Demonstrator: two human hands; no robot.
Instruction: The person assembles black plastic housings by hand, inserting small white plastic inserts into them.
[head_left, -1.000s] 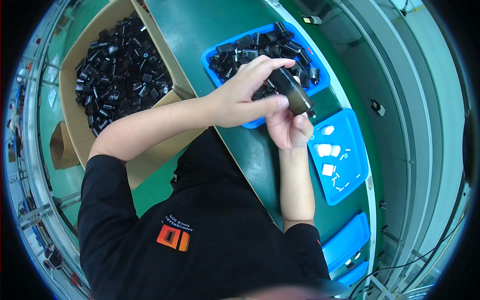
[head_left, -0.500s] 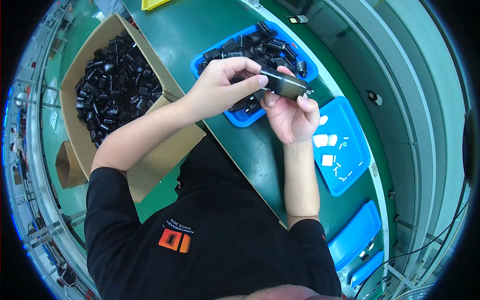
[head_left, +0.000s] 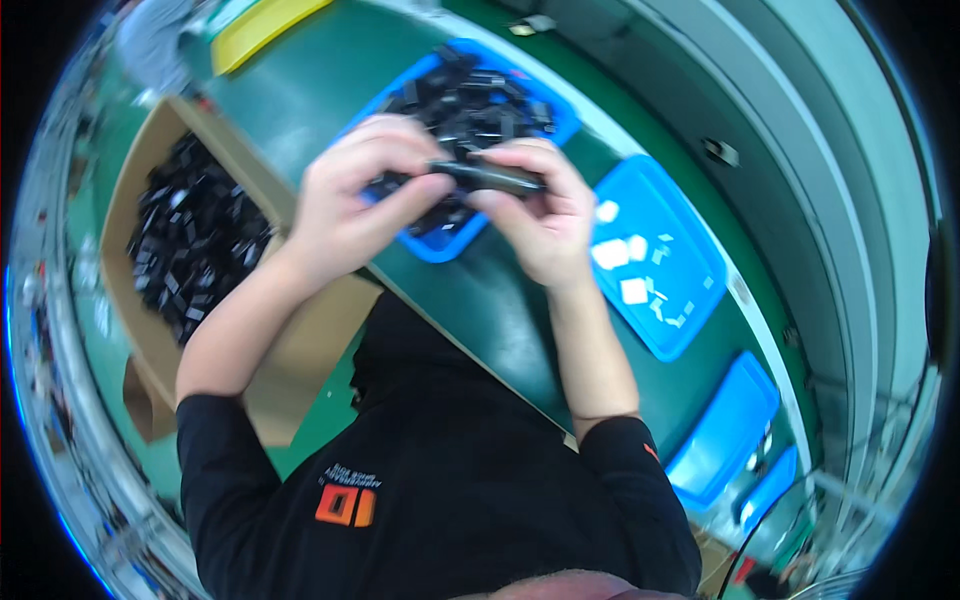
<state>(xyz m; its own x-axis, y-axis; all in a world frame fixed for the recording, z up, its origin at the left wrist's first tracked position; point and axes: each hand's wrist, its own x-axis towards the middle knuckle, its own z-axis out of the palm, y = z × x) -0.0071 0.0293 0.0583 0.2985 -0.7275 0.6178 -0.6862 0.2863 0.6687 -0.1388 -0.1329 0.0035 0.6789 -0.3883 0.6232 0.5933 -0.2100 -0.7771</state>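
A green bench (head_left: 505, 295) runs slantwise through this workroom, with a carton (head_left: 310, 350) of black parts (head_left: 190, 240) at its left side. The worker's left forearm slopes up to the right; the right one rises nearly upright, so both hands meet over a blue bin (head_left: 445, 245). The left hand (head_left: 355, 190) is closed on the left end of a dark tube (head_left: 510, 178), thumb below, fingers above; the right hand (head_left: 550, 215) is curled around its other end. Motion blurs the fingertips. I count one tube held level, three more blue trays (head_left: 655, 185) rightward, four larger white blocks (head_left: 634, 291) in the nearest, and one yellow tray (head_left: 262, 35). The heaped black parts are too many to count.
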